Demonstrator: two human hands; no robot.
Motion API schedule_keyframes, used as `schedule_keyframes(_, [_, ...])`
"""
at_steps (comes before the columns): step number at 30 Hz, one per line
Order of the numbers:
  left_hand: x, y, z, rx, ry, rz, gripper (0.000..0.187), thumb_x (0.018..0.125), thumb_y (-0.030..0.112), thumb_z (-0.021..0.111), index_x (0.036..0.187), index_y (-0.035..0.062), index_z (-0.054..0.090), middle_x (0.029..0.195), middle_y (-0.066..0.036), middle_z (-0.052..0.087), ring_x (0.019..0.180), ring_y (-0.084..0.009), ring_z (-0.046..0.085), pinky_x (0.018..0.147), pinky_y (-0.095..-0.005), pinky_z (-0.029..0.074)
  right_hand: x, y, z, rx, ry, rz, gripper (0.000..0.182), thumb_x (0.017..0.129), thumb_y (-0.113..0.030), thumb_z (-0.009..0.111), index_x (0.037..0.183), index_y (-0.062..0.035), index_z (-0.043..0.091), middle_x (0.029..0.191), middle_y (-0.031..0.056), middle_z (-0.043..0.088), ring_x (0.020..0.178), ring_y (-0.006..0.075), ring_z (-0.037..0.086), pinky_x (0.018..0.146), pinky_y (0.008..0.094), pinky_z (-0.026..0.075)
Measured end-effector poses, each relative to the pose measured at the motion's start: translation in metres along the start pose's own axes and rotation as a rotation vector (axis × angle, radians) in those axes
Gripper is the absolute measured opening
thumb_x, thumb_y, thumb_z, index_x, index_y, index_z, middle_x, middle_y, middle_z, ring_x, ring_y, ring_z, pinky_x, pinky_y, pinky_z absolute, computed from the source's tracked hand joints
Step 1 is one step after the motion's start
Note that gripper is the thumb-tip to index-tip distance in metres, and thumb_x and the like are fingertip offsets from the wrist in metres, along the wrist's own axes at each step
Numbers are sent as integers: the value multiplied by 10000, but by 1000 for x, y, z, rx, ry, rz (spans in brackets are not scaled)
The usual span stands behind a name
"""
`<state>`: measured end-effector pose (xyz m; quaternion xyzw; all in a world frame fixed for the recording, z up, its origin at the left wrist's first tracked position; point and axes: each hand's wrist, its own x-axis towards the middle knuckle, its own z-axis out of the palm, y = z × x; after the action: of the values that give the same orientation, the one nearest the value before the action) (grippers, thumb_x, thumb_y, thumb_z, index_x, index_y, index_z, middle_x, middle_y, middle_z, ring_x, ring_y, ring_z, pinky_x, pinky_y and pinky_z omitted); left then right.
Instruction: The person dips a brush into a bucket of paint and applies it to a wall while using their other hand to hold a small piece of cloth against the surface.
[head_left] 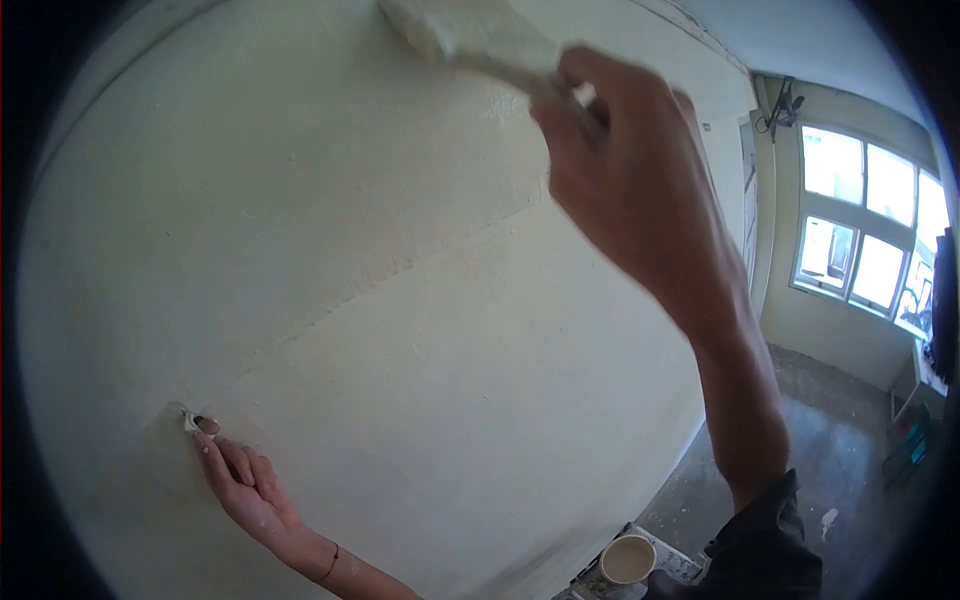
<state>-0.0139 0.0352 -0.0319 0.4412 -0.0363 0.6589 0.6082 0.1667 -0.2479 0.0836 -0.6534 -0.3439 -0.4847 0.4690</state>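
Note:
My right hand (640,165) is closed around the handle of a wide paintbrush (480,28). The brush is raised at the top of the view, its pale head against or close to the cream wall (400,330); contact is hard to tell, and the head is partly cut off by the view's edge. Low on the left, my left hand (245,490) pinches a small white-edged piece with a dark middle (200,424) at the wall surface. What this piece is, I cannot make out. A raised, uneven line crosses the wall between the hands.
A round container of pale liquid (628,560) stands on a paint-marked surface (680,568) at the wall's foot. Behind it stretches a grey, spotted floor (820,430). Far right are a paned window (865,220), a bracketed fixture (780,108) and a teal object (908,445).

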Motion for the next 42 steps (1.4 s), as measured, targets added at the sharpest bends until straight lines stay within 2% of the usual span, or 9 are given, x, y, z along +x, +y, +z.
schedule_keyframes(5, [-4,3,7,22,43,28,280,1006,309,448,1073,47,516,551,60,234,408,-23,120,378,-208,124,-90,-9,-34,31,-310,141,33,883,-6,533,885,26,525,571,90,536,437,129,499,400,306,359])
schedule_keyframes(8, [-3,1,5,9,34,24,274,1009,298,442,1086,45,510,555,59,231,413,-26,122,380,-208,127,-97,-20,-52,45,-266,192,38,880,-3,533,889,18,503,585,104,542,444,144,505,413,339,360])
schedule_keyframes(10, [-1,0,1,-28,29,7,264,1010,287,441,1089,43,508,561,58,228,423,-27,119,380,-208,130,-78,-17,-38,29,-115,178,113,854,-47,610,794,16,540,508,64,426,422,78,328,426,272,276])
schedule_keyframes(21, [-1,1,-1,-64,-13,9,243,1006,270,453,1078,46,515,567,60,227,434,-25,110,380,-206,129,-117,5,-24,41,-219,149,108,836,-1,627,899,36,548,639,61,565,516,86,516,460,241,412])
schedule_keyframes(26, [0,-1,-1,-57,10,10,253,1003,280,460,1075,44,519,567,62,228,432,-24,109,386,-205,123,-104,2,-55,198,-139,254,170,811,25,632,969,27,571,649,76,593,511,75,546,473,225,433])
schedule_keyframes(28, [0,0,-1,-49,3,6,264,1003,286,460,1081,41,519,568,61,227,431,-25,111,389,-204,125,-78,-6,-62,465,-142,430,133,858,-39,606,971,25,579,644,80,598,502,73,542,458,222,438])
schedule_keyframes(31, [-1,2,3,-27,25,-4,269,1005,287,456,1087,40,519,569,61,227,431,-23,113,387,-204,125,-50,9,-44,557,-36,218,288,958,-228,481,999,33,595,663,101,606,460,90,512,391,212,385])
schedule_keyframes(35, [-2,3,1,-23,7,2,270,1006,286,451,1092,39,519,569,61,230,431,-22,117,386,-205,125,-16,6,-34,725,-93,321,431,969,-318,446,1026,85,586,674,112,599,460,96,495,404,216,377])
schedule_keyframes(42, [0,2,-3,-10,-37,9,264,1007,292,446,1066,44,518,561,58,246,419,-22,124,376,-208,125,23,-9,-6,621,8,287,282,824,-110,572,949,143,566,748,158,622,567,162,585,476,288,463])
